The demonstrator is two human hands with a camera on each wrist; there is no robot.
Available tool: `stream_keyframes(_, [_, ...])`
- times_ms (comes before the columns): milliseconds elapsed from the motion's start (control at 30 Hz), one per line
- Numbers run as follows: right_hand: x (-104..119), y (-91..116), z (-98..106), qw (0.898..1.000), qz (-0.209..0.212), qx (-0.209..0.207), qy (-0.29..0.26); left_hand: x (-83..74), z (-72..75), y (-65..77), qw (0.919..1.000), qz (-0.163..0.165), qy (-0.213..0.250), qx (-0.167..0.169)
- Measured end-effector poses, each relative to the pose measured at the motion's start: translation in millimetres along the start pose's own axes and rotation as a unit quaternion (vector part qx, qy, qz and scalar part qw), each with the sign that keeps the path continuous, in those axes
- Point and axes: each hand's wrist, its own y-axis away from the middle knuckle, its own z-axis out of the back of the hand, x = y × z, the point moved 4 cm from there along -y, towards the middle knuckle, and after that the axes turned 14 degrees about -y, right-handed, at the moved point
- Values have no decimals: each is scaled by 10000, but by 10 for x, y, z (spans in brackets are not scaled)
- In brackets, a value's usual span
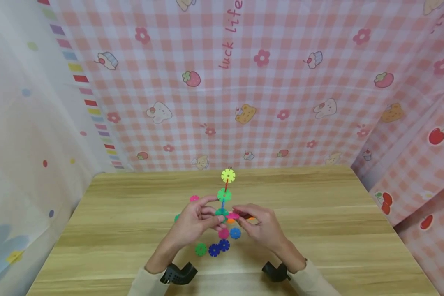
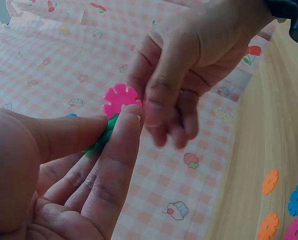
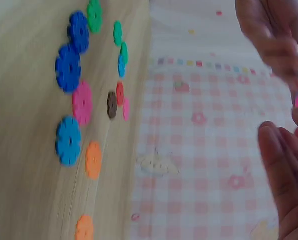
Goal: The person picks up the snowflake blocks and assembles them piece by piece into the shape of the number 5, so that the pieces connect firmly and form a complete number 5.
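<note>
A chain of notched plastic discs stands upright between the two hands in the head view. A yellow disc point(image 1: 228, 176) tops it, with a red disc point(image 1: 226, 186) edge-on, a light green disc point(image 1: 224, 195) and a blue disc point(image 1: 223, 204) below. My left hand point(image 1: 194, 222) pinches the lower green disc point(image 2: 106, 137) between thumb and fingers. Beside that, my right hand point(image 1: 264, 226) pinches the right edge of a pink disc point(image 2: 120, 99). The pink disc meets the green one at its left; left fingertips hide how far they interlock.
Loose discs lie on the wooden table point(image 1: 318, 246): a green disc point(image 1: 201, 249), dark blue discs point(image 1: 214, 250), a pink disc point(image 1: 223, 233), a blue disc point(image 1: 235, 233) and orange discs point(image 3: 93, 160). Farther off are a brown disc point(image 3: 112, 105) and several others. A checked cloth point(image 1: 225, 102) hangs behind.
</note>
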Motion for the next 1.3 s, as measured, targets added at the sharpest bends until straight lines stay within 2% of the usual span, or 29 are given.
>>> stream_keyframes(100, [-147, 23, 111, 9946, -1020, -173, 64, 7, 22, 12, 10000, -19, 29, -45])
stream_keyframes(167, [-272, 48, 190, 9833, -1792, -224, 235, 13, 39, 20, 10000, -40, 61, -48])
stream_keyframes(233, [-400, 86, 248, 9701, -2377, -120, 474, 21, 51, 25, 10000, -51, 67, -41])
stream_keyframes(300, [-518, 130, 282, 9567, -2824, 97, 692, 27, 57, 27, 9999, -77, 67, -20])
stream_keyframes(467, [-764, 246, 304, 9298, -3502, 494, 1020, 37, 63, 16, 9999, -105, 60, -48])
stream_keyframes(533, [-836, 285, 307, 9216, -3659, 586, 1158, 32, 65, 16, 9999, -105, 55, -63])
stream_keyframes(600, [-887, 315, 311, 9177, -3729, 625, 1220, 26, 67, 20, 9999, -113, 48, -70])
stream_keyframes(800, [-961, 336, 317, 9154, -3778, 613, 1245, 11, 71, 30, 9998, -164, 76, -93])
stream_keyframes(1067, [-1036, 361, 307, 9069, -3985, 492, 1280, 24, 60, 18, 9998, -126, 120, -37])
stream_keyframes(1167, [-1042, 363, 312, 9072, -3975, 425, 1310, 21, 58, 12, 9997, -199, 147, -34])
stream_keyframes(1300, [-1063, 358, 306, 9026, -4071, 401, 1340, 27, 63, 3, 9992, -346, 217, -8])
